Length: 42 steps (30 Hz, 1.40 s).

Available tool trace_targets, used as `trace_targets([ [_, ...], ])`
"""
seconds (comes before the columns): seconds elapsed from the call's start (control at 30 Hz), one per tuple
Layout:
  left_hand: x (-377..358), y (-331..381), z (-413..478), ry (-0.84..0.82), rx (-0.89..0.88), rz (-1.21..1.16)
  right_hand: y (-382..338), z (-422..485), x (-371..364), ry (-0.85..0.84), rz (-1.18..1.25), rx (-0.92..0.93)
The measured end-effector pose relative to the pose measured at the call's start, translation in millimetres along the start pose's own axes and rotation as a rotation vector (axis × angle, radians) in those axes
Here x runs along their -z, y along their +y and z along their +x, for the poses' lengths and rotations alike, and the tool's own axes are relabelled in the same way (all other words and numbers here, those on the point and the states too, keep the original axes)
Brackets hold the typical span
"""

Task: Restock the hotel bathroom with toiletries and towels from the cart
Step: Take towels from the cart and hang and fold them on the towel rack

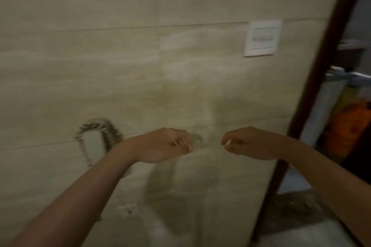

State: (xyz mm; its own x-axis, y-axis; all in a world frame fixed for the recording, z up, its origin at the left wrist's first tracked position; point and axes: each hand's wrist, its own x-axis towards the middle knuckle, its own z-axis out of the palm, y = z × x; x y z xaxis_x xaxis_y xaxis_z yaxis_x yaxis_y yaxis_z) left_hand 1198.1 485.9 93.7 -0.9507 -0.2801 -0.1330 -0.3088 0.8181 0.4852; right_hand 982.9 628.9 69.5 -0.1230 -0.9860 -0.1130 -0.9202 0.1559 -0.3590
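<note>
Bathroom: tiled wall (120, 56), metal hose (98, 122)

Beige tiled wall (120, 66) with white switch plate (262, 38) meets a dark door frame (317, 78).
</note>
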Motion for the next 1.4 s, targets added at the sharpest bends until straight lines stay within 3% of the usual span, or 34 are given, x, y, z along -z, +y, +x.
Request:
trace_targets([
  [0.37,-107.5,126.1,195.5,-0.141,-0.317,-0.111,176.4,-141.6,-2.5,0.111,0.317,-0.433],
  [0.73,-164.9,210.1,363.2,-0.302,-0.532,-0.093,308.4,-204.3,22.5,0.195,0.324,-0.681],
  [0.97,-201.0,252.5,472.5,-0.421,-0.557,-0.136,401.0,-207.8,52.0,0.214,0.360,-0.743],
  [1.2,-234.7,310.1,559.5,-0.416,-0.554,-0.106,501.5,-226.7,76.1,0.248,0.415,-0.792],
  [1.4,-259.6,353.0,653.5,-0.396,-0.423,-0.101,617.8,-222.5,99.9,0.193,0.409,-0.763],
])
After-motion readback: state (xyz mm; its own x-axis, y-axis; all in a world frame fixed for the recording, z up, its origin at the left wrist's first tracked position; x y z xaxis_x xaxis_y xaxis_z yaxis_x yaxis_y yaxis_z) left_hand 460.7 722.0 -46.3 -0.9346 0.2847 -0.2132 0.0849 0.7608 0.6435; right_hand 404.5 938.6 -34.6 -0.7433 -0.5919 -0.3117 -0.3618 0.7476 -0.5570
